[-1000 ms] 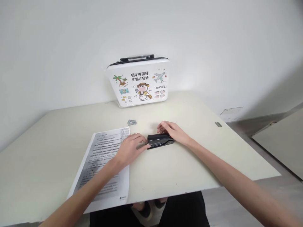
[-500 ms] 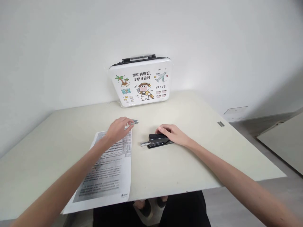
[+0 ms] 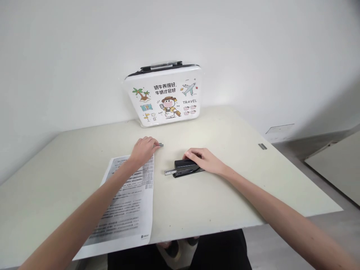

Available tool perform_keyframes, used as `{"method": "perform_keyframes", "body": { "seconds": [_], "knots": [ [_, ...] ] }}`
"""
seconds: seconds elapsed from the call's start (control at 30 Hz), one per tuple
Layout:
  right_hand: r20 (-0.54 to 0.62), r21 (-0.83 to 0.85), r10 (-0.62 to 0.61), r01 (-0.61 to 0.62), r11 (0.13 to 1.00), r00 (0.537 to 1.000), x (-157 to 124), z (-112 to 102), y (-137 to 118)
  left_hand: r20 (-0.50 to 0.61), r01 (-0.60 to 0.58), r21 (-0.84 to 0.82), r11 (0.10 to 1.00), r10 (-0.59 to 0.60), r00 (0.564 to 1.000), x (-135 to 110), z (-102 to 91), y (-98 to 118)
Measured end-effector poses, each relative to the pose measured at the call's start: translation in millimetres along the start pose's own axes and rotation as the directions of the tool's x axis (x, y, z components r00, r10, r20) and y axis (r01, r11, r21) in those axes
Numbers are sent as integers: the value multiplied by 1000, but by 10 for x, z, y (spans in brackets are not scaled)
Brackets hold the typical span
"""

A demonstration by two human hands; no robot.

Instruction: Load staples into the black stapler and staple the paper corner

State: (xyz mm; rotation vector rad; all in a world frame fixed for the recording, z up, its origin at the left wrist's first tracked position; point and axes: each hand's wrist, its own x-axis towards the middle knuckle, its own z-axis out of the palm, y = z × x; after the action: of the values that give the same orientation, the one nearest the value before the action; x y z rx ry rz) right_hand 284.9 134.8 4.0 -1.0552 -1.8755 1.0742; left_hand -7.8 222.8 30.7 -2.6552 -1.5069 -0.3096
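Observation:
A black stapler [image 3: 187, 167] lies on the table, its metal staple tray [image 3: 169, 172] sticking out of the front toward the left. My right hand [image 3: 204, 159] is wrapped round the stapler's back end. Beyond the top edge of the printed sheet, my left hand [image 3: 144, 149] pinches a small grey strip of staples [image 3: 161, 145] between thumb and fingers, at table level. The printed paper [image 3: 123, 210] lies flat under my left forearm, which covers part of its text.
A white case with cartoon prints [image 3: 165, 95] stands against the wall at the back of the table [image 3: 225, 198]. Near the table's right edge lies a small dark metal piece [image 3: 262, 146]. The front edge runs just above my legs.
My left thumb and fingers have closed on the strip of staples, where they were slightly apart around it before. My right hand stays on the stapler. The whole view has shifted slightly.

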Motion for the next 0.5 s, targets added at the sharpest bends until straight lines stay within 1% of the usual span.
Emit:
{"method": "perform_keyframes", "body": {
  "seconds": [0.1,0.17,0.27,0.43,0.5],
  "knots": [
    [2,-5,7,-7,1000,1000,0,0,-1,-64,-19,-127,992,11,998,-62,-34,25],
    [3,-11,8,-8,1000,1000,1,2,0,-113,-22,-218,976,-3,994,-118,-54,55],
    [7,-13,9,-9,1000,1000,-2,8,0,-152,-34,-292,956,-11,988,-206,-67,112],
    [14,-17,28,-28,999,1000,-11,13,-10,-139,-23,-376,926,-32,990,-363,-51,204],
    [20,-18,36,-35,999,999,-15,13,-20,-117,-52,-378,925,8,993,-428,-33,239]
  ]
}}
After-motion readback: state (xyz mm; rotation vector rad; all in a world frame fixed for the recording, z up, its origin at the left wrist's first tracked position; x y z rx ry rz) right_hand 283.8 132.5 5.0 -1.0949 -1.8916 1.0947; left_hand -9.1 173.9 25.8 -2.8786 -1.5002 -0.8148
